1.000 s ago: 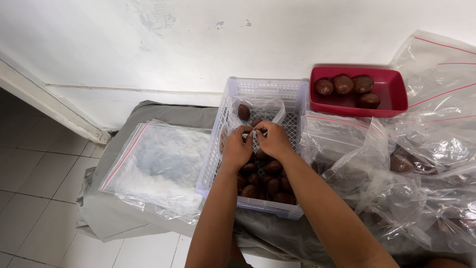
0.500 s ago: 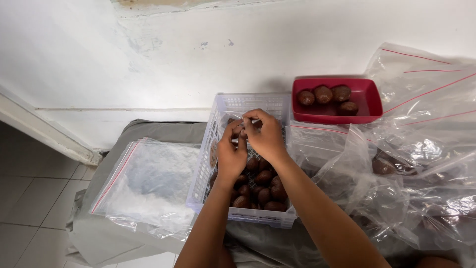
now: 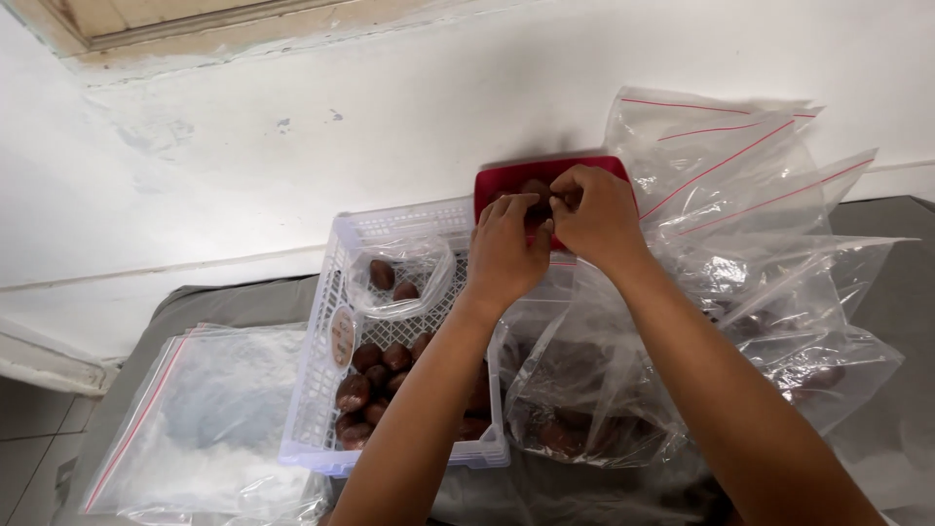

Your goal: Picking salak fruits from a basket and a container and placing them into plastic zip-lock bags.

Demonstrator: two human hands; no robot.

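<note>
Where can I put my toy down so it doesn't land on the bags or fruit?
Bare grey cloth shows left of the white basket, above the flat bags. Another patch lies far right. Crowded: the bag pile and red tray.

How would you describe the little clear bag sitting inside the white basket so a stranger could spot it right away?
Find the white slatted plastic basket against the white wall, left of the red tray. At its far end, above the loose brown fruits, sits a small clear plastic bag. Unlike the flat red-striped zip bags beside the basket, it stands open and holds just two brown fruits.
</note>
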